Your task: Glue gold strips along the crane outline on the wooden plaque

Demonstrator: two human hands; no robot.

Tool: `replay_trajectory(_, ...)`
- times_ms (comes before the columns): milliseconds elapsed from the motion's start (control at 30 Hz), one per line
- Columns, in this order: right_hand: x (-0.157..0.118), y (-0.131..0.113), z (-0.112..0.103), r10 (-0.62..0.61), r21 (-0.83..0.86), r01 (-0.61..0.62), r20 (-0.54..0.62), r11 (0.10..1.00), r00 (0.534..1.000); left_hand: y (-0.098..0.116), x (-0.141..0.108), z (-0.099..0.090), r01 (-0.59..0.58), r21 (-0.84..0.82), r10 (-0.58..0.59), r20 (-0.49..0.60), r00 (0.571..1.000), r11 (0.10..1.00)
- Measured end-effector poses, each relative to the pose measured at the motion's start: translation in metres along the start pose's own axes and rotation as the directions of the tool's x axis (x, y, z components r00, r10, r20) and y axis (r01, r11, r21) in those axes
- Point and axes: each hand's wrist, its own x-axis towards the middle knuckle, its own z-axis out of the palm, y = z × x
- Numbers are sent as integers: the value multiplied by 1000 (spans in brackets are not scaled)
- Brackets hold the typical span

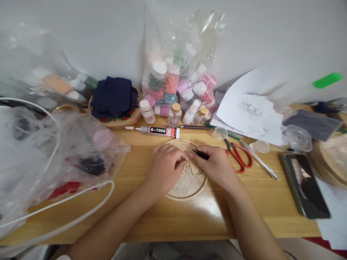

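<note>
A round, light wooden disc [187, 184] with a fine line pattern lies on the table under both hands. My left hand [166, 168] rests over the disc's left part, thumb and forefinger pressed together near its middle; what they pinch, if anything, is too small to make out. My right hand [214, 164] holds black tweezers [200, 154] over the disc's right part, their tips pointing to the upper left. A thin golden line curves across the disc between the hands. My fingers hide some of the disc's upper half.
Behind the disc lie a B-7000 glue tube [158, 131], small bottles [174, 115] and a bag of coloured jars [173, 83]. Red-handled pliers [240, 157], a silver pen [260, 161] and a phone [305, 186] lie right. Plastic bags [67, 155] and a white cable [81, 215] are left.
</note>
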Motion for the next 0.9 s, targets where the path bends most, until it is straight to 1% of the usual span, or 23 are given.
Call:
replay_trajectory(333, 0, 0, 0, 53, 46, -54, 24, 997, 998, 0, 0, 1, -7, 10, 8, -6, 1000, 1000)
replay_trajectory(500, 1, 2, 0, 27, 47, -29, 34, 998, 999, 0, 0, 0, -12, -2, 12, 0, 1000, 1000)
replay_trajectory(633, 1, 3, 0, 38, 48, -40, 36, 998, 999, -1, 0, 0, -13, 0, 13, 20, 1000, 1000)
replay_trajectory(900, 0, 1, 0, 39, 38, -40, 36, 998, 999, 0, 0, 2, -16, 26, 16, 1, 1000, 1000)
